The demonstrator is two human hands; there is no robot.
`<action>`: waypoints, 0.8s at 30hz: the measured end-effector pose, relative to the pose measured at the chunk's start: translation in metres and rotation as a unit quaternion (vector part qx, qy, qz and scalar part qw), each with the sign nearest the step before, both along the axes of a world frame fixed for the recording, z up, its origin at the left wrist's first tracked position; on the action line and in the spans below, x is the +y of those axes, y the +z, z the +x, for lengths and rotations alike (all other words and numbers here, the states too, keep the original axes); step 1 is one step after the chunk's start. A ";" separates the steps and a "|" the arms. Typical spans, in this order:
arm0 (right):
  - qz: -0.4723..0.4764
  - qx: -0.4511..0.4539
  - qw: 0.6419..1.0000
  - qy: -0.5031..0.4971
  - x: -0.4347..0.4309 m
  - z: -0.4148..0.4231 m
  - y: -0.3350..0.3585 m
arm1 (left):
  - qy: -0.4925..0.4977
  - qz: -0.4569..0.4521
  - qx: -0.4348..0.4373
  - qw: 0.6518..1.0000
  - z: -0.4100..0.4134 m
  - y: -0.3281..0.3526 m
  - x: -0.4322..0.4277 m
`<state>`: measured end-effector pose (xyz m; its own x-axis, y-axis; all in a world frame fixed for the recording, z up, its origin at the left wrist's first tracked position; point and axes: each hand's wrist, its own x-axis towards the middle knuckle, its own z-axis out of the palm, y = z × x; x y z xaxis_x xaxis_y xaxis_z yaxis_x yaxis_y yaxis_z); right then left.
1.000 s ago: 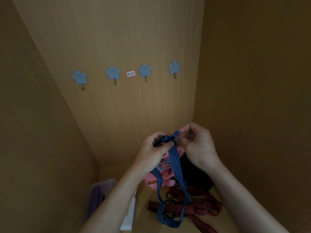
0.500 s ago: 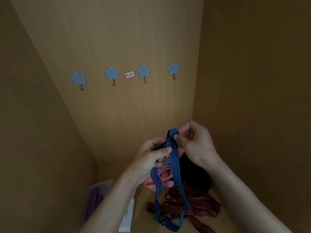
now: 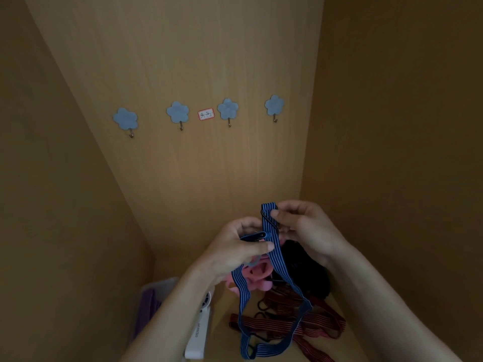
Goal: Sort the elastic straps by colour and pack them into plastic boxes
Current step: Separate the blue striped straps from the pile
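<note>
Strap [image 3: 277,259], blue with thin dark stripes, hangs in a long loop at the lower centre of the frame, above red straps [image 3: 287,325] and pink ones [image 3: 257,279]. Left hand [image 3: 235,254] curls round it, thumb pressed on the band. Right hand [image 3: 305,228] pinches its folded top. Box [image 3: 156,288] sits lower left.

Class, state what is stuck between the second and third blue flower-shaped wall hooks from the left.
A small red-bordered white label, between the second hook and the third hook, in the head view.
</note>
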<state>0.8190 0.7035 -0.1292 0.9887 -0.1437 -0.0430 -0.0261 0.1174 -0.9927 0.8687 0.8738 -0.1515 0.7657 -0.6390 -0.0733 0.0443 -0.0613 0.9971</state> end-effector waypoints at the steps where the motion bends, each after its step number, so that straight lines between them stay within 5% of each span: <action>1: 0.016 0.001 1.000 0.008 0.000 0.001 0.000 | -0.026 -0.021 0.030 0.999 0.001 0.002 0.001; 4: 0.041 -0.003 0.999 0.004 0.000 0.004 0.001 | -0.075 -0.127 0.156 0.977 0.003 0.005 0.004; 7: 0.062 -0.018 0.998 -0.026 -0.001 0.007 0.003 | -0.002 -0.215 0.254 0.943 0.009 0.008 0.001; 16: -0.094 -0.110 0.982 -0.121 0.023 0.032 0.026 | 0.016 -0.224 0.146 0.963 0.020 0.043 -0.021; 24: -0.059 -0.159 0.981 -0.098 0.016 0.051 0.058 | 0.021 -0.184 0.013 0.983 0.037 0.083 -0.026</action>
<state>0.8704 0.7191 -0.0717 0.9027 -0.3168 0.2911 0.2981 -0.0272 -0.9541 0.9054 0.8475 -0.0687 0.7923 -0.5947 0.1361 0.0657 0.3049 0.9501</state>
